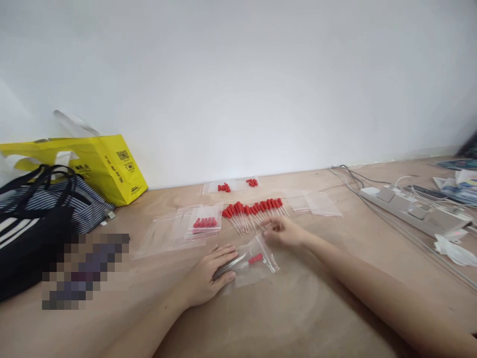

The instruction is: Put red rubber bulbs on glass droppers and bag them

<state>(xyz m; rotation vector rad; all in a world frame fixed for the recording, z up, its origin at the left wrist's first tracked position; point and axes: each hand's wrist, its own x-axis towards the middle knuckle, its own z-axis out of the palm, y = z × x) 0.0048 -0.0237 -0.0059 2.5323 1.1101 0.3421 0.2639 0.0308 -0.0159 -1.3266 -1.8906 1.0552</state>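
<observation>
A clear zip bag (248, 276) with a red-bulbed dropper (256, 258) inside lies flat in front of me. My left hand (210, 276) presses on its left end, thumb and fingers closed about the plastic. Just beyond the bag's mouth, my right hand (281, 231) is bent into a pinch beside the thin ends of a row of red-bulbed droppers (238, 211). Whatever those fingertips hold is hidden and slightly blurred. Left of the row, a stack of filled zip bags (204, 221) shows red bulbs through the plastic.
More bagged red bulbs (223, 188) lie near the wall. Flat clear bags (322, 204) are at right of the row. A power strip (413, 211) with chargers and cables occupies the right side. A yellow bag (115, 169) and a striped bag (85, 204) stand left, near a blurred-out item (85, 271).
</observation>
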